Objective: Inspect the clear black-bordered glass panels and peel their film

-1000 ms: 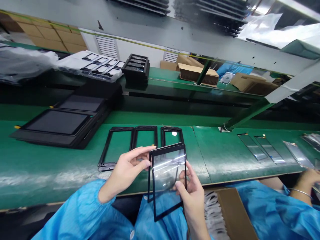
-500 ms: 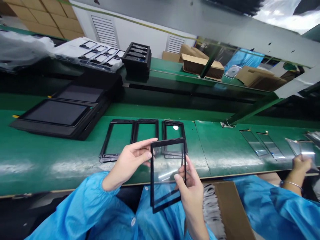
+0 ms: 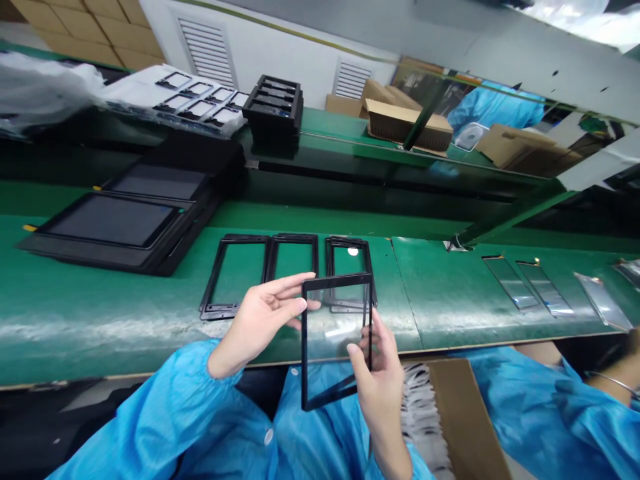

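My two hands hold a clear glass panel with a black border (image 3: 336,337) up in front of me, above the bench's front edge. My left hand (image 3: 263,320) grips its left edge, with the fingers spread. My right hand (image 3: 381,393) supports the lower right side, with the thumb on the front of the glass. Behind the panel, several black rectangular frames (image 3: 234,244) lie in a row on the green workbench (image 3: 120,313). The panel partly hides the rightmost frame (image 3: 350,241).
Black tablet-like units in cases (image 3: 110,220) lie at the left. A black tray stack (image 3: 273,110) stands on the far bench. Glass strips (image 3: 510,283) lie at the right. Below my right hand is a cardboard box (image 3: 463,420). A co-worker's hand (image 3: 623,370) is at the lower right corner.
The panel has risen slightly and now stands squarer in my hands. The co-worker's hand has dropped to the lower right corner, and a glass strip now lies on the bench.
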Action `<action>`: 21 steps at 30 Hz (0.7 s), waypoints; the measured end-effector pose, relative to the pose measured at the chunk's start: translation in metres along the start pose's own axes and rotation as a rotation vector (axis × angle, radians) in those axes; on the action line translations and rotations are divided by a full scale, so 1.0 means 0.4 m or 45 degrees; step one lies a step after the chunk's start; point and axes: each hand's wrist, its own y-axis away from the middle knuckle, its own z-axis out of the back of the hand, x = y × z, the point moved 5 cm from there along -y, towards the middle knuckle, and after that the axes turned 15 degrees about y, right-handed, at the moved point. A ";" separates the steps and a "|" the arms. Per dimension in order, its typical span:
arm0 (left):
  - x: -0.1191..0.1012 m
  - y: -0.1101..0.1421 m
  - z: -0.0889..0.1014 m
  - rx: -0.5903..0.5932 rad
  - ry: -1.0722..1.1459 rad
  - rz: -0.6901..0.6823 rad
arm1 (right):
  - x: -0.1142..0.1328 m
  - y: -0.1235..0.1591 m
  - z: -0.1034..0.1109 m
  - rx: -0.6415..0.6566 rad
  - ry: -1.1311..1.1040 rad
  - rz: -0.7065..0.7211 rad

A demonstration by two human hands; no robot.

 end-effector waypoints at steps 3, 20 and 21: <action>-0.018 0.010 -0.003 -0.025 -0.062 -0.030 | 0.036 -0.021 0.037 -0.147 0.251 0.225; -0.027 0.052 0.015 0.031 -0.221 -0.020 | 0.149 -0.157 0.044 0.232 -0.377 0.030; -0.024 0.051 0.016 0.028 -0.221 -0.004 | 0.147 -0.153 0.044 0.198 -0.364 0.034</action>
